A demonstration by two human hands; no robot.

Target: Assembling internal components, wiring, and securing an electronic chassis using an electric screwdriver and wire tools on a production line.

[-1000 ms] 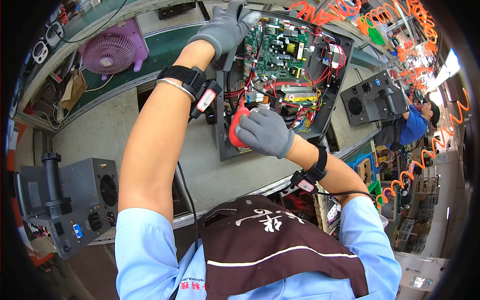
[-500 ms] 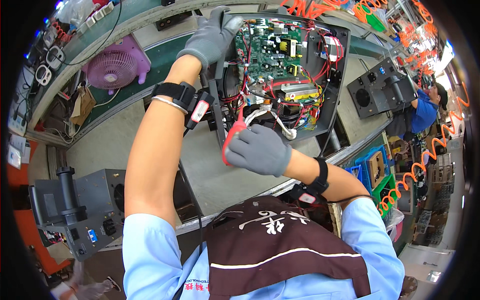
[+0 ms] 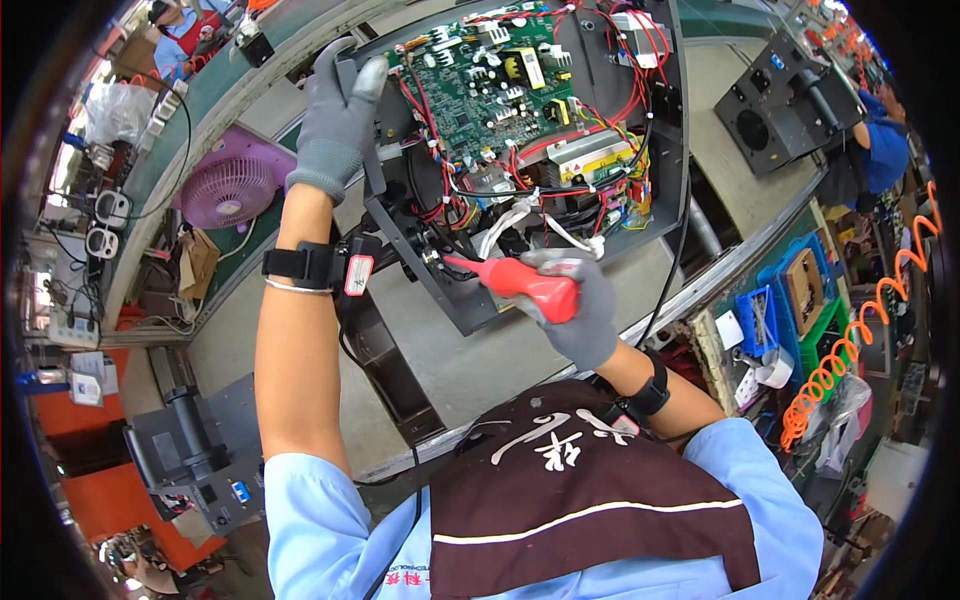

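In front of me a dark grey metal case (image 3: 640,238) lies open, with a green circuit board (image 3: 470,100) and bundles of red, black and white wires inside. My left hand (image 3: 335,135), gloved in grey, grips the case's far left corner, thumb apart from the fingers. My right hand (image 3: 585,315), gloved too, is closed around a red squeeze bottle (image 3: 530,285) with a tapered nozzle. That nozzle points left, its tip close to a small metal fitting (image 3: 430,254) on the case's near left wall. Whether the tip touches it I cannot tell.
Similar dark cases stand at lower left (image 3: 215,450) and far right (image 3: 785,105). A person in blue (image 3: 885,140) is beside the right one. Left are a purple fan (image 3: 230,190) and cables. Right are a blue bin (image 3: 758,320) and an orange coiled hose (image 3: 815,390).
The squeeze bottle has turned from pointing away, into the wiring, to pointing left at the case's near left wall. The case sits more angled in view, my left hand still at its corner.
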